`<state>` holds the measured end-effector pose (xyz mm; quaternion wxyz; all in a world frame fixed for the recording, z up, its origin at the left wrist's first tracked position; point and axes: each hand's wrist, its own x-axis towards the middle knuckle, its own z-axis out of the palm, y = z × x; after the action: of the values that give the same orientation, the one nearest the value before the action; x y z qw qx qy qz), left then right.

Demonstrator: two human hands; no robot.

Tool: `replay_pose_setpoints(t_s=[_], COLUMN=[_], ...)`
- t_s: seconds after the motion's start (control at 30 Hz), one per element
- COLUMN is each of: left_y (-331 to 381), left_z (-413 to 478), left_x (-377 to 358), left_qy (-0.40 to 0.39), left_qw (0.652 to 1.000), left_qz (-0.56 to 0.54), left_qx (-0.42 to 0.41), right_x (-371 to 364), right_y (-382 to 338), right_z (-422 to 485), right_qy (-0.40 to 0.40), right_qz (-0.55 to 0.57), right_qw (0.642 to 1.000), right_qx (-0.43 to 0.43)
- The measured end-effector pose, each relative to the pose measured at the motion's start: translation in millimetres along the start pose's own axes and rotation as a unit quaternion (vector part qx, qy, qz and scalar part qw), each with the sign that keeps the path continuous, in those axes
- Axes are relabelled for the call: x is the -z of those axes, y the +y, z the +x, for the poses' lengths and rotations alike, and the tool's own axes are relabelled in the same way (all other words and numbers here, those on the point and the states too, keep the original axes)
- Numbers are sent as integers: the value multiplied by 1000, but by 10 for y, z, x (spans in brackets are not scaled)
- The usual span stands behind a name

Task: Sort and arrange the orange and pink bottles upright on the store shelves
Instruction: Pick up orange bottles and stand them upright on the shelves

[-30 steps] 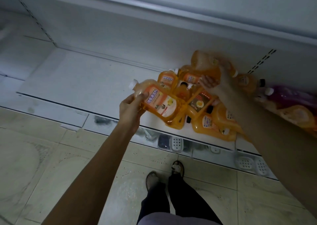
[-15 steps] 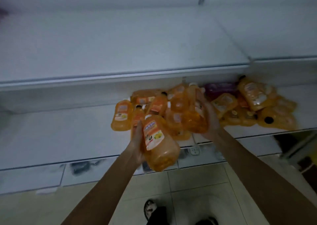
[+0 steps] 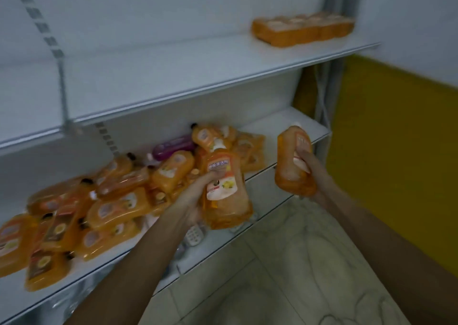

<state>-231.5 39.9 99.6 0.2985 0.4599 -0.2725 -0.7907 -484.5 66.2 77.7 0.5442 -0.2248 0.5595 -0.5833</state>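
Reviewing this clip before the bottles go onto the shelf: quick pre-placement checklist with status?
1. Left hand has a firm hold on its orange bottle: ok, fingers wrapped round the body, cap up.
2. Right hand has a firm hold on the second orange bottle: ok, though tilted.
3. Caps closed on both held bottles: cannot tell, too blurred.
4. Free room on the upper shelf beside the standing row: ok, bare surface to the row's left.
5. Pile on the lower shelf sorted: not ok, bottles lying jumbled.
6. Purple bottle separated from the orange ones: not ok, it lies in the pile.
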Motion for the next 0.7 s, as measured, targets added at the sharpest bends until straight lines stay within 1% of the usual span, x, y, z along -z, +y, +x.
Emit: replay_pose_setpoints(t_s=[0.1, 0.17, 0.27, 0.37, 0.43, 0.57, 0.63, 0.7], left_y=[54, 144, 344, 607, 851, 1484, 1822, 2096], left_z=[191, 298, 472, 660, 818, 1150, 1299, 1459], left_x=[-761, -1205, -1777, -2257, -2522, -3004, -3207, -3337], left_qy=[-22, -43, -79, -90, -90, -82, -72, -60], left_qw=[996, 987, 959, 931, 917, 899, 897, 902], left_qz=[68, 133, 230, 278, 281, 249, 236, 227], left_qx=[-45, -83, -145, -217, -269, -352, -366, -362], right_x=[540, 788, 1041, 1185, 1264, 1402, 1435, 1428], right_y=[-403, -668, -1065, -1452, -1753, -2383, -2674, -2926], right_z=[-57, -78, 8, 216, 406, 885, 1173, 1442], right_qy=[22, 35, 70, 96, 106, 119, 123, 127], right_qz=[-19, -23, -29, -48, -48, -63, -60, -48], right_qw=[998, 994, 987, 976, 971, 960, 958, 958], right_qx=[59, 98, 144, 187, 211, 247, 253, 254])
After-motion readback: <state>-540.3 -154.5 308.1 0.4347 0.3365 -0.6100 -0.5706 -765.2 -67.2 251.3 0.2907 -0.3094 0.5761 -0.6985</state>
